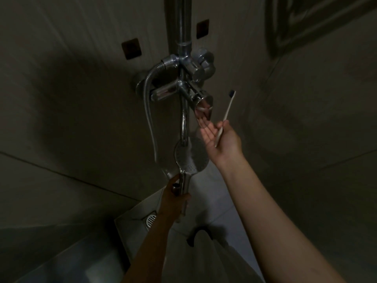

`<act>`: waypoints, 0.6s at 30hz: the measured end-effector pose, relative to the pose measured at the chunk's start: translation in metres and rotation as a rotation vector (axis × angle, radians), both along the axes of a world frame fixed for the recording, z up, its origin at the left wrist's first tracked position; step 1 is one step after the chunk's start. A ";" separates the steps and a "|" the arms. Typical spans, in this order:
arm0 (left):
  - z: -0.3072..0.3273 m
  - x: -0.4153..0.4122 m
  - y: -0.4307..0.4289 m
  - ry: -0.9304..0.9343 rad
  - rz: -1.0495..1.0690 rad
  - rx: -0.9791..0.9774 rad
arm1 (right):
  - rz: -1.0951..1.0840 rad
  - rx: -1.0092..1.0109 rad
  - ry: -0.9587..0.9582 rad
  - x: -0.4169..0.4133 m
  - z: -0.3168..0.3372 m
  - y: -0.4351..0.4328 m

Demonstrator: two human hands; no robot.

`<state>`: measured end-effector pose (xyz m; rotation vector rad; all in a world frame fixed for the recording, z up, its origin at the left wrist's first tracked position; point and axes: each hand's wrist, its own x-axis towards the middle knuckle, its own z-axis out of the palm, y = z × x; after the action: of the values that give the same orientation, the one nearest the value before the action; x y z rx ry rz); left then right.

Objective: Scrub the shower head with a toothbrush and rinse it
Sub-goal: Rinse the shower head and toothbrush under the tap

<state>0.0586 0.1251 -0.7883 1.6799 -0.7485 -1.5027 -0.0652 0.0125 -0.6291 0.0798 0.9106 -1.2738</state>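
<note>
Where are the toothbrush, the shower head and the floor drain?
toothbrush (228, 108), head view, on its pale handle.
shower head (192, 158), head view, on its round face.
floor drain (151, 219), head view, on its grate.

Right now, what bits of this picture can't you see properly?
Head view, all in dim light:
- shower head: too dark to tell if its holes are dirty or wet.
- toothbrush bristles: too small.
- right hand fingertips: blend with their reflection in the tap lever; touching unclear.
- riser pipe: cut off by the top edge.
</note>
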 end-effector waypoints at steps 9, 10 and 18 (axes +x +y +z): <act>0.005 -0.002 0.003 0.033 0.023 0.040 | 0.026 0.020 0.019 -0.002 0.006 0.002; 0.007 -0.002 0.004 0.027 0.017 0.040 | 0.026 0.023 0.020 -0.002 0.007 0.003; 0.018 -0.004 0.005 0.001 0.002 0.012 | 0.028 0.035 0.058 0.000 0.008 0.003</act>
<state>0.0547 0.1304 -0.7701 1.6882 -0.7380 -1.5098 -0.0655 0.0153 -0.6216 0.0575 0.9805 -1.2396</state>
